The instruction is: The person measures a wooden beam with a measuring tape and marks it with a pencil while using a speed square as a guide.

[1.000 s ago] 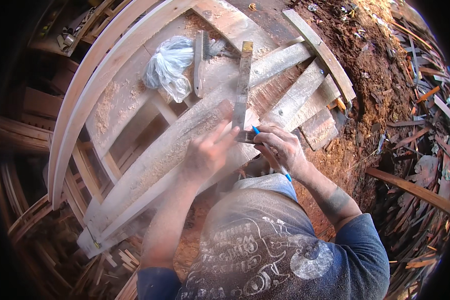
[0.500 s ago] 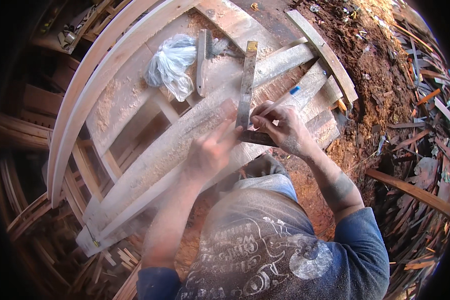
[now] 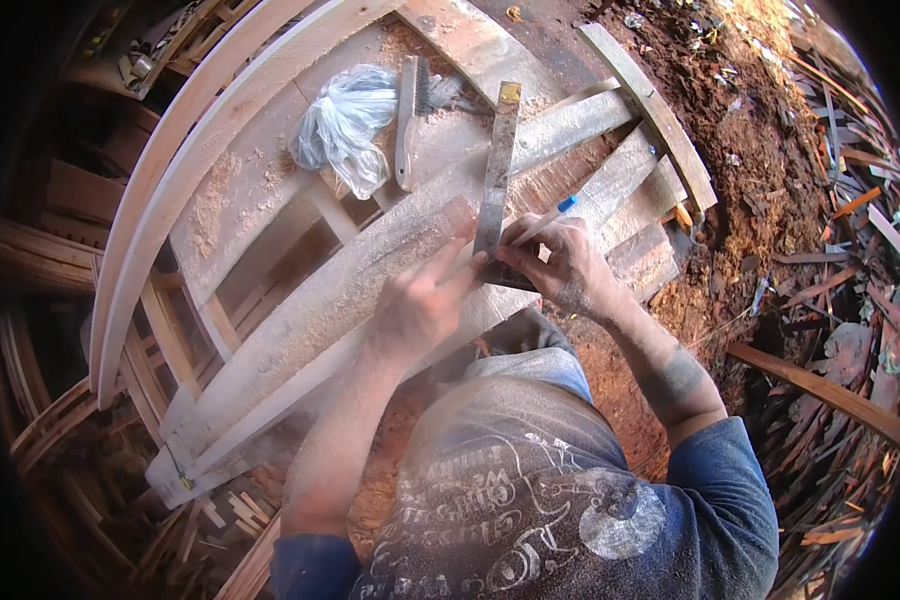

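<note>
My left hand [image 3: 418, 308] presses a try square [image 3: 496, 165] to the dusty plank, fingers and thumb at its corner. The metal blade points away from me across the boards, and the dark stock lies along the near edge, partly hidden by my hands. In my right hand [image 3: 568, 268] is a pen [image 3: 547, 219] with a blue end cap, pinched between thumb and fingers and tilted. Its tip, hidden by the fingers, is close beside the blade's base. Sawdust covers the long pale plank [image 3: 310, 320] under both hands.
Beyond the plank lie a knotted clear plastic bag [image 3: 345, 130] and a brush [image 3: 408, 125] with dark bristles. Curved wooden strips [image 3: 185, 175] bound the left side. A short batten [image 3: 650, 115] crosses the far right board ends. Wood scraps [image 3: 860, 330] cover the ground at right.
My right hand has shifted slightly left toward the blade, and the pen's blue end has swung left and down. My left hand and the try square stay nearly in place.
</note>
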Motion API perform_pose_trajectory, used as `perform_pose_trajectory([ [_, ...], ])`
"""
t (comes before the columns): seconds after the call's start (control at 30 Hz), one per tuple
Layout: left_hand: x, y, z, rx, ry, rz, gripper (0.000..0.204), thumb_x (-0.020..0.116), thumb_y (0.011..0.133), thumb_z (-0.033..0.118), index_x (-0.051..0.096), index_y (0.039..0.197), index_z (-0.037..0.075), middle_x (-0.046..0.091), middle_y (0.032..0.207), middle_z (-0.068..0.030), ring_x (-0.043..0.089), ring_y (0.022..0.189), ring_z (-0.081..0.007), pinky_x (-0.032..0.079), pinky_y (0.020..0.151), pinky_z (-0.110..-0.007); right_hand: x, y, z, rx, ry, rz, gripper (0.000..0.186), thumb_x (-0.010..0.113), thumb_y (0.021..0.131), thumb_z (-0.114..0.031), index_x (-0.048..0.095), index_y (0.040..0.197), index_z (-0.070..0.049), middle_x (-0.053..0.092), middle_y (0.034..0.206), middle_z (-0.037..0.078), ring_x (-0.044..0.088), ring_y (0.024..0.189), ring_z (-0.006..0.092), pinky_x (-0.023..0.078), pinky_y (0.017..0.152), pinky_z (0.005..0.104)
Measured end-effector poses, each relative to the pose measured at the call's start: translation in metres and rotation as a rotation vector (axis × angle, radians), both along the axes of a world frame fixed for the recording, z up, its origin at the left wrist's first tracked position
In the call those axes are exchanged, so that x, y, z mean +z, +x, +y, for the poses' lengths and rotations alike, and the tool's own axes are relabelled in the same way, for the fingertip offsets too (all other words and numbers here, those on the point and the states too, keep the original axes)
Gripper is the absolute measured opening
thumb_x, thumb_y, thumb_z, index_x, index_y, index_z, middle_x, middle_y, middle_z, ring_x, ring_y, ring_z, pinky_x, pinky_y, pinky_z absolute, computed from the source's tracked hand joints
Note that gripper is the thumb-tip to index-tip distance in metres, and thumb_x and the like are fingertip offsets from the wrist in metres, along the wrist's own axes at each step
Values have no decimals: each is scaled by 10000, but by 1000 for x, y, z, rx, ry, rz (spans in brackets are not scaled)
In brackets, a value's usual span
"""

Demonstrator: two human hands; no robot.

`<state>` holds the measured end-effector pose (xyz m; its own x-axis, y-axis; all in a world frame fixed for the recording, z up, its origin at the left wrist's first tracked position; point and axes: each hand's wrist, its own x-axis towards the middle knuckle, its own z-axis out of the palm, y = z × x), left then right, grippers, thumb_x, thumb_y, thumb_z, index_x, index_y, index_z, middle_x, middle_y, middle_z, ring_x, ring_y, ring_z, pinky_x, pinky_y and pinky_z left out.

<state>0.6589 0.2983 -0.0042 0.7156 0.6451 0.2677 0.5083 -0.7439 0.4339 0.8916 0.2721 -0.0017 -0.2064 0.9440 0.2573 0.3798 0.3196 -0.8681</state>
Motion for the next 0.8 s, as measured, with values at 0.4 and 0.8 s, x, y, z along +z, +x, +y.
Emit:
perform_pose_trajectory([
  [0.4,-5,-2,-1,7,-2,-39,260,692,894,54,769,1142,70,699,1298,-167,781,907,-302,667,695,-382,-9,7,19,-260,-108,-97,157,693,1002,-121,718,1006,34,721,853,77,666,785,103,533,698,306],
  [0.8,-8,-3,-2,23,62,-14,281,708,894,97,765,1169,97,713,1220,-188,775,802,-288,651,657,-384,-6,-4,7,-38,-34,59,115,699,986,-88,733,1021,16,690,792,58,612,733,68,492,641,264],
])
